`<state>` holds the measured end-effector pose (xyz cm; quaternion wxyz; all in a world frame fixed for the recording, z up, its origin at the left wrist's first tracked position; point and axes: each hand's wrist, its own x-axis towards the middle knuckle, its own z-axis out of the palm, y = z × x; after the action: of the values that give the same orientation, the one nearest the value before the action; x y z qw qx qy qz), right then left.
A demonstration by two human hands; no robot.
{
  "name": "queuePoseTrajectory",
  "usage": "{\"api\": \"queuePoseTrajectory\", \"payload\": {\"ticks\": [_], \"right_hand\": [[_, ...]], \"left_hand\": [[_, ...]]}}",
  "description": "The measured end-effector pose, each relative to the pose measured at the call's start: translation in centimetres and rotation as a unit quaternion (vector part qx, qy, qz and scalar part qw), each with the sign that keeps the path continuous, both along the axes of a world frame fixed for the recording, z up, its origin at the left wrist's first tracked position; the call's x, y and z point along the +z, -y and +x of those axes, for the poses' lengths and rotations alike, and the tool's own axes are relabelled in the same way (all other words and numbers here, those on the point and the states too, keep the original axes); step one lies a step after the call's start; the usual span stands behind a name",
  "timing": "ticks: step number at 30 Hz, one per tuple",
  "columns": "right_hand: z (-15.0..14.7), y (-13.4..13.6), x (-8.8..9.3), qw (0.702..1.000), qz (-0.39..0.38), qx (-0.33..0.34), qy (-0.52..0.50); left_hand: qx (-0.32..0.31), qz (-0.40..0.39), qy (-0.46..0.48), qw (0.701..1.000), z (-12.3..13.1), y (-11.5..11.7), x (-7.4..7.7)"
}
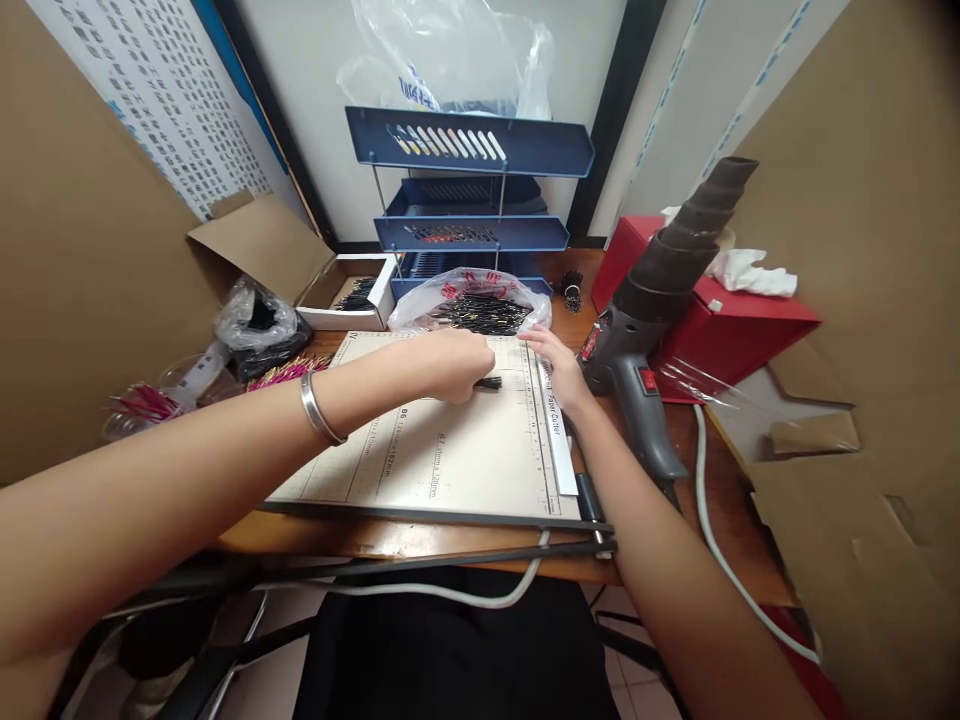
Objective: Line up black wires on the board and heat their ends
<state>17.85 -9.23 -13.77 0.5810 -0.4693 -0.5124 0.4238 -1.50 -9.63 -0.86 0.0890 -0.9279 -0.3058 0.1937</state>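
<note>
My left hand [448,364], with a metal bangle on the wrist, is curled over the beige board of a paper cutter [450,450] and pinches a small black piece [490,382] that sticks out toward the right. My right hand [559,365] lies flat with fingers stretched out on the cutter's ruler edge, beside the black piece. Just behind both hands sits a clear plastic bag of small black parts [480,308].
A grey heat gun [652,310] stands right of the cutter, its white cable [720,540] running off the desk. Behind it is a red box [720,320]. A blue tiered tray rack [469,190] stands at the back. A cardboard box [300,260] and bagged parts lie left.
</note>
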Motion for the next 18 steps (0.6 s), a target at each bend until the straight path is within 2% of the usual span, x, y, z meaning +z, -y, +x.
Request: {"api": "queuePoseTrajectory", "payload": {"ticks": [4,7,11,13,16,18], "right_hand": [[-0.2,-0.1,-0.7,0.996,0.0,-0.014,-0.091],[-0.4,-0.5,-1.3,0.987,-0.008,-0.043,-0.155],[-0.7,-1.2,-1.6,0.972,-0.016,-0.05,-0.23],[-0.7,-1.5,-1.8,0.968,-0.017,-0.048,-0.245],[-0.8,-1.9,-2.1,0.968,-0.021,-0.051,-0.245],[-0.8,-2.0,-2.3,0.968,-0.027,-0.056,-0.244]], "left_hand": [[0.026,-0.028,-0.013,0.999,-3.5,-1.8,0.0],[0.118,-0.025,-0.025,0.992,-7.9,-5.3,1.4],[0.212,0.062,-0.07,0.973,-14.1,-10.7,3.5],[0.255,0.076,-0.095,0.959,-16.3,-12.5,3.9],[0.297,0.081,-0.083,0.948,-18.0,-13.4,3.6],[0.282,0.083,-0.036,0.955,-18.3,-13.5,2.8]]}}
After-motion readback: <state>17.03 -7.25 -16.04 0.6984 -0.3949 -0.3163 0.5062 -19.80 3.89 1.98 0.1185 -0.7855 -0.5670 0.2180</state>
